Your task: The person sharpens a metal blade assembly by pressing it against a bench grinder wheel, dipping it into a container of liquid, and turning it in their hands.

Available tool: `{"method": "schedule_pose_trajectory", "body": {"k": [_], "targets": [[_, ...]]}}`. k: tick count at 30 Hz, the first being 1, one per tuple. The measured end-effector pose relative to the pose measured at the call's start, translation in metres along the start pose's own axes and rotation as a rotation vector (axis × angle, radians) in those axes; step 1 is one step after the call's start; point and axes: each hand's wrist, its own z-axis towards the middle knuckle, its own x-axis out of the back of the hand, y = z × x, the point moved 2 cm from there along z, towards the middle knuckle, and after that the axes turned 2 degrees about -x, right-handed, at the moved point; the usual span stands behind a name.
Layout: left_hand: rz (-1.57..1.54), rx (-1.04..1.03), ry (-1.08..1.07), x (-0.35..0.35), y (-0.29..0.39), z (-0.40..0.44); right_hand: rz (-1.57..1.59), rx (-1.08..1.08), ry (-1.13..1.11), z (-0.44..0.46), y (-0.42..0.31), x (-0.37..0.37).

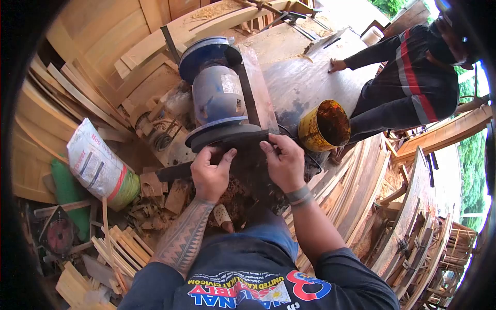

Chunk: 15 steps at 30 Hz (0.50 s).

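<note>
A blue bench grinder (217, 93) stands in front of me, its grey grinding wheel (206, 135) on the side nearest me. Both hands are close to this wheel, pinching a dark flat strip (249, 140) between them. My left hand (211, 173) has thumb and fingers closed at the strip's left end. At its right end, my right hand (285, 161) grips with the thumb on top. The strip lies along the near edge of the wheel; whether it touches is hard to make out. Its exact kind does not show against the dark background.
A yellow, stained bucket (324, 125) stands right of the grinder. Beyond it a co-worker (408, 77) rests a hand on a grey tabletop (305, 85). A filled white sack (101, 165) leans at left. Timber strips (351, 191) and wood scraps lie on both sides.
</note>
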Motion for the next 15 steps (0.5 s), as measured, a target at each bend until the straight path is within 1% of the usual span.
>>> {"method": "schedule_pose_trajectory", "body": {"k": [2,5,6,12,15], "targets": [[0.014,-0.008,0.021,0.006,-0.011,-0.001,0.001,0.021,0.003,-0.001,-0.006,-0.007],[0.020,0.013,0.032,0.018,-0.004,0.000,0.019,0.058,0.022,-0.004,-0.011,-0.016],[0.074,-0.021,0.042,0.023,-0.001,0.001,0.038,0.054,0.024,-0.004,-0.014,-0.019],[0.071,0.043,0.020,0.039,-0.018,-0.002,0.038,0.059,0.011,-0.011,-0.021,-0.034],[0.019,0.008,0.047,0.045,-0.015,0.002,0.039,0.078,0.005,-0.012,-0.029,-0.038]]}}
